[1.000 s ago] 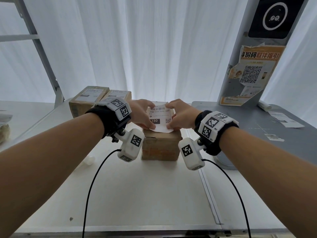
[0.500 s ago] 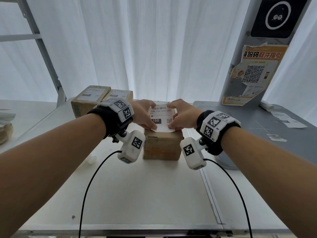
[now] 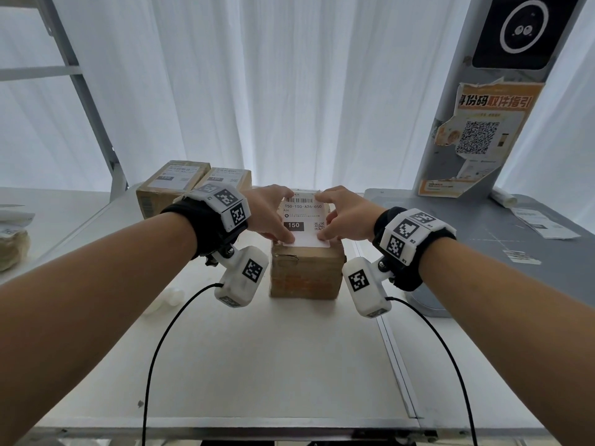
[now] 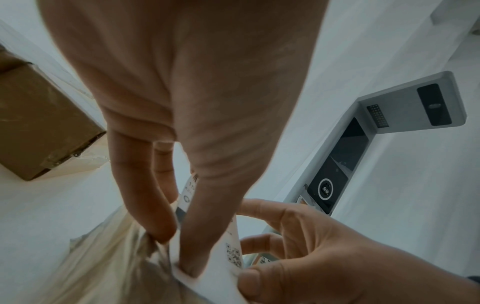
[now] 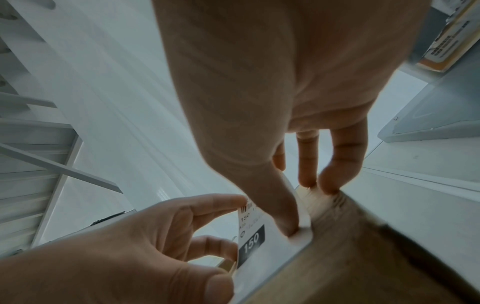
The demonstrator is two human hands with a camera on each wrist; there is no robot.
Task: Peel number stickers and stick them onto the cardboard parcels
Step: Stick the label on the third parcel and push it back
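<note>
A brown cardboard parcel (image 3: 306, 272) stands mid-table. On its top lies a white number sticker (image 3: 302, 220) printed "150". My left hand (image 3: 279, 217) holds the sticker's left side, thumb pressing the near corner onto the parcel, index fingertip at the far corner. My right hand (image 3: 328, 217) does the same on the right side. In the right wrist view the sticker (image 5: 253, 240) rises off the parcel (image 5: 363, 257) at its far end, where the left index touches it. In the left wrist view my left thumb (image 4: 192, 267) pins the sticker (image 4: 231, 253).
Two labelled parcels (image 3: 170, 185) (image 3: 225, 180) sit at the back left of the white table (image 3: 257, 365). A grey kiosk post with an orange poster (image 3: 476, 133) and its platform (image 3: 483, 226) stand to the right, with loose paper slips (image 3: 544, 223). A metal rack (image 3: 90, 101) rises at the left.
The sticker's near edge hung past the parcel's front edge. It now sits on the top face, flatter, with both thumbs pressing it down. The hands shifted slightly away from me.
</note>
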